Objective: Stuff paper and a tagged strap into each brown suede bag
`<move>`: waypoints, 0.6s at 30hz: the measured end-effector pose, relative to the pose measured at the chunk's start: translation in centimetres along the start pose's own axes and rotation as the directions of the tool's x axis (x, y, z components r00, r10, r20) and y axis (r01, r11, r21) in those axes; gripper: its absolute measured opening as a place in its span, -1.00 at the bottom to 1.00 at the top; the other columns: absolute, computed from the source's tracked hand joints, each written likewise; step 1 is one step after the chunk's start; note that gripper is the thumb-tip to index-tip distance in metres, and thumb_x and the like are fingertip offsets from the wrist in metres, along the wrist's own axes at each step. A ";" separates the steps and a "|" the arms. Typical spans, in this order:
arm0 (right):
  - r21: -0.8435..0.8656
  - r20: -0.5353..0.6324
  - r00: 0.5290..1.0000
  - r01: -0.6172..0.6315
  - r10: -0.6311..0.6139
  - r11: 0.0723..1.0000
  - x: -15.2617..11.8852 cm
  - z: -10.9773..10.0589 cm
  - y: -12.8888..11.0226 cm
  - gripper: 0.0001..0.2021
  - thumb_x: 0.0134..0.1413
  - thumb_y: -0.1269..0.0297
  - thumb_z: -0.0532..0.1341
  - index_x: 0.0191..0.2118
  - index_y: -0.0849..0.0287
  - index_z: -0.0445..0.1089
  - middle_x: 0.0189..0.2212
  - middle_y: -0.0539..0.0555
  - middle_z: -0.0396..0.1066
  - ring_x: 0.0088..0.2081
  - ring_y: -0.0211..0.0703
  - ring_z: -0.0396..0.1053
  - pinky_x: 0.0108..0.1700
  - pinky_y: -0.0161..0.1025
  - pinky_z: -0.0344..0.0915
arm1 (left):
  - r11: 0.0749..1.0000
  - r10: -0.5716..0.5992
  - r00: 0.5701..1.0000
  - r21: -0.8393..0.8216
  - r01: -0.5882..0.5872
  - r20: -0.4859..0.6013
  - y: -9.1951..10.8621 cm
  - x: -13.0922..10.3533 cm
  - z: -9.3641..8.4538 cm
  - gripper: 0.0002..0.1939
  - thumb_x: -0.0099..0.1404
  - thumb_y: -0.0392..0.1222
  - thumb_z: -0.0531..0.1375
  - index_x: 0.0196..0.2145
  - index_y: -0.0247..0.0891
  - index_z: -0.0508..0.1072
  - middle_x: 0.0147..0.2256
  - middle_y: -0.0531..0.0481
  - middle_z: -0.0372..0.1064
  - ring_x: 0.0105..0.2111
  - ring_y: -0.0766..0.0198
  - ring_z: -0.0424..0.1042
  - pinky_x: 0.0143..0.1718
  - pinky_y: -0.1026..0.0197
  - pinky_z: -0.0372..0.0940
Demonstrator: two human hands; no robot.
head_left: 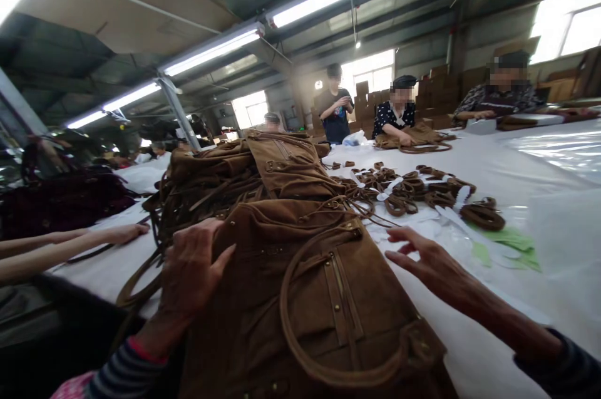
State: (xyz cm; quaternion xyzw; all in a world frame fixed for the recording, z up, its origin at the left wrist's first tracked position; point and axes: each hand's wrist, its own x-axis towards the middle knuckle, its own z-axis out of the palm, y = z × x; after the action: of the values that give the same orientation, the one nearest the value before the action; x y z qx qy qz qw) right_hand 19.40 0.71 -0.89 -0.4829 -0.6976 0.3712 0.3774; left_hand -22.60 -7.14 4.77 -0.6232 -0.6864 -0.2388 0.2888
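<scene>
A brown bag (pixel 263 299) with a long looped handle (pixel 286 317) and a zipped pocket lies in front of me on the white-covered table. My left hand (pixel 192 264) is at its upper left edge, thumb spread away from the fingers; the fingertips show only in part. On the other side, my right hand (pixel 417 252) is apart from the bag, above the table, with fingers loosely spread and nothing in them. Just beyond the bag rises a heap of similar brown bags (pixel 211 180). Bundled brown straps (pixel 404 189) with white ties lie beyond my right hand.
Another person's hand (pixel 124 234) reaches in from the left beside a dark strap. Dark purple bags (pixel 61 202) sit at far left. Green scraps (pixel 511 245) and clear plastic (pixel 568 242) lie on the right. Several people are across the table, one handling a brown bag (pixel 413 136).
</scene>
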 end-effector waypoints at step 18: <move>-0.190 0.009 0.991 -0.127 0.131 0.974 -3.7 0.8 3.9 -0.51 0.13 0.19 0.14 0.14 0.32 0.34 0.09 0.33 0.46 0.13 0.19 0.38 0.18 0.00 0.28 | 0.985 0.162 0.984 0.054 -0.167 0.079 9.5 9.1 7.3 -0.60 0.32 -0.20 0.12 0.10 -0.29 0.37 -0.03 -0.30 0.46 -0.02 -0.19 0.40 -0.20 -0.03 0.34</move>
State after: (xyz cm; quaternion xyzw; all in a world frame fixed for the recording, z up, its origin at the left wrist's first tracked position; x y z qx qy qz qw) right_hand 21.14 -1.92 -5.32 -0.5566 -0.7008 0.3323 0.2976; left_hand -14.41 5.47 5.57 -0.6772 -0.6497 -0.1701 0.3007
